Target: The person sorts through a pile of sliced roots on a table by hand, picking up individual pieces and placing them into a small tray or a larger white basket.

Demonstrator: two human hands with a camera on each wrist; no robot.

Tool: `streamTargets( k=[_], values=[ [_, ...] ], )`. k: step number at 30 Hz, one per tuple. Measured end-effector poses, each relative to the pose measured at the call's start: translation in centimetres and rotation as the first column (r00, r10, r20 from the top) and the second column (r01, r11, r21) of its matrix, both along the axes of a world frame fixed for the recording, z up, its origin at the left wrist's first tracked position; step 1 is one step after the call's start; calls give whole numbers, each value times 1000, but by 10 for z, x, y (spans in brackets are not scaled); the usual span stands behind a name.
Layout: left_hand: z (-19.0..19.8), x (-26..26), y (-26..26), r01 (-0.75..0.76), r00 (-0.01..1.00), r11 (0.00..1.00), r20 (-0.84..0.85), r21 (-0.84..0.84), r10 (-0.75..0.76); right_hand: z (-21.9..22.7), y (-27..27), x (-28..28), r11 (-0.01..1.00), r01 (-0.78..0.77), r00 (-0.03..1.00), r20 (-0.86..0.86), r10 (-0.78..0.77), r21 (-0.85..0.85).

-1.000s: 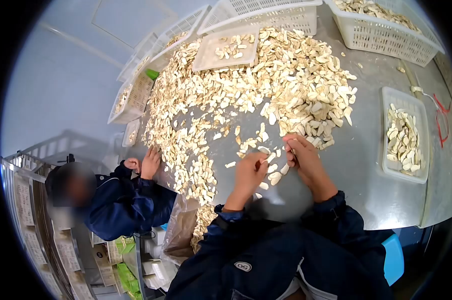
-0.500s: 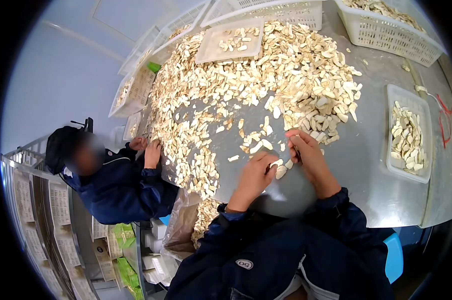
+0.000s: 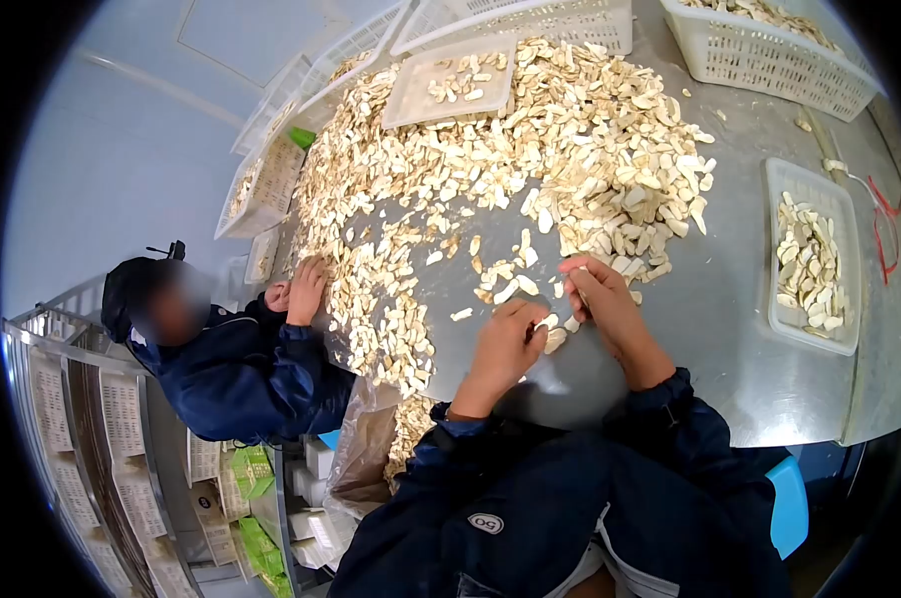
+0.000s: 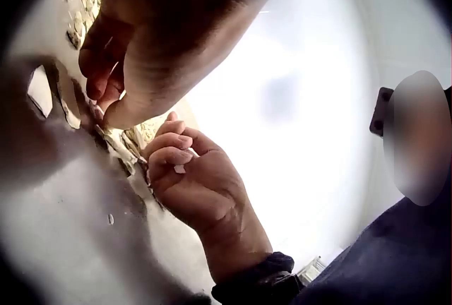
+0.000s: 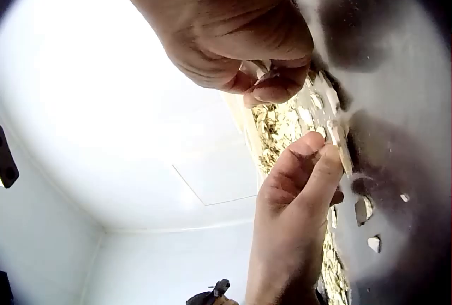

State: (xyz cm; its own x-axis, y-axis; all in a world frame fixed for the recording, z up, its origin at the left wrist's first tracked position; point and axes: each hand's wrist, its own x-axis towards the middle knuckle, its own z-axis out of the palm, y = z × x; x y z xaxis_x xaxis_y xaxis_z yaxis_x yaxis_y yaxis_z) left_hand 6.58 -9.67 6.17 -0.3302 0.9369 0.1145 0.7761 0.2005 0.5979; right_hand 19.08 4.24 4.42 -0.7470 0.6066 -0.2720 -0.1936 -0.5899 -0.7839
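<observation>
Pale dried slices (image 3: pixel 620 149), like sliced mushroom or root, lie heaped on the metal table. My left hand (image 3: pixel 505 349) is low over a few loose slices (image 3: pixel 556 339) near the table's front edge. Its thumb and fingertips pinch a slice (image 5: pixel 342 151) in the right wrist view. Beside it on the right, my right hand (image 3: pixel 610 309) has its fingers curled in. A bit of pale slice (image 4: pixel 179 169) shows between those fingers in the left wrist view; the rest is hidden in the palm.
A shallow white tray (image 3: pixel 857 299) of slices stands at the right, another tray (image 3: pixel 395 100) on the heap. Perforated white baskets (image 3: pixel 769 75) line the back. At the left another person (image 3: pixel 251 374) has both hands by the heap. A plastic bag (image 3: pixel 356 468) of slices hangs below the table edge.
My left hand has come down from beside the right hand's fingers to the loose slices. The right hand stays in about the same place, fingers curled. The other person's hand has moved up along the heap.
</observation>
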Motion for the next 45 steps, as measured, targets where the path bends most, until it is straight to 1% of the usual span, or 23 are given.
streamTargets(
  k=[5,7,8,10,11,13,16,19,20,22,23,26,32,35,38,41,44,45],
  values=[
    [-2,-1,-2,-34,999,999,26,-34,35,-3,-1,-1,1000,1,1000,4,-1,18],
    [-6,1,-3,-110,989,994,107,22,107,-7,-1,-2,999,-13,1000,-2,13,51],
    [-7,1,-3,-148,979,988,149,49,139,-9,-1,-3,996,-30,1000,13,29,87],
    [-1,1,0,-190,974,975,147,119,172,-10,-3,-3,986,-64,997,46,58,157],
    [3,2,1,-211,971,965,146,153,189,-9,-4,-2,970,-97,992,99,77,221],
    [11,3,5,-213,972,958,140,191,188,-6,-8,-1,924,-171,973,207,104,341],
    [14,6,8,-179,983,950,88,257,162,-2,-16,-5,891,-146,976,212,58,429],
    [19,11,10,-111,993,951,-14,287,120,4,-15,-4,905,-200,967,224,120,377],
    [21,12,11,-87,993,953,-53,289,106,1,-15,-5,895,-190,972,207,112,404],
    [19,13,11,-74,994,950,-60,302,96,-6,-15,-7,873,-167,980,171,99,457],
    [18,13,11,-67,994,949,-64,309,90,-8,-15,-6,874,-168,980,173,97,457],
    [22,15,11,-99,993,962,-41,256,112,-7,-13,-4,881,-171,979,177,101,442],
    [19,10,8,-133,991,961,23,242,132,4,-9,-1,908,-204,972,184,144,365],
    [20,12,8,-130,990,954,-18,272,140,2,-9,-1,918,-198,974,178,143,343],
    [18,14,9,-93,981,948,-136,305,140,-1,-9,-2,933,-175,977,176,124,315],
    [13,10,9,-81,966,941,-209,327,155,1,-10,-2,940,-171,978,169,125,294],
    [9,7,8,-71,959,945,-239,320,152,2,-10,-2,940,-168,978,167,122,298],
    [11,8,7,-100,970,949,-185,298,160,3,-9,-2,937,-170,977,175,120,305]
  ],
)
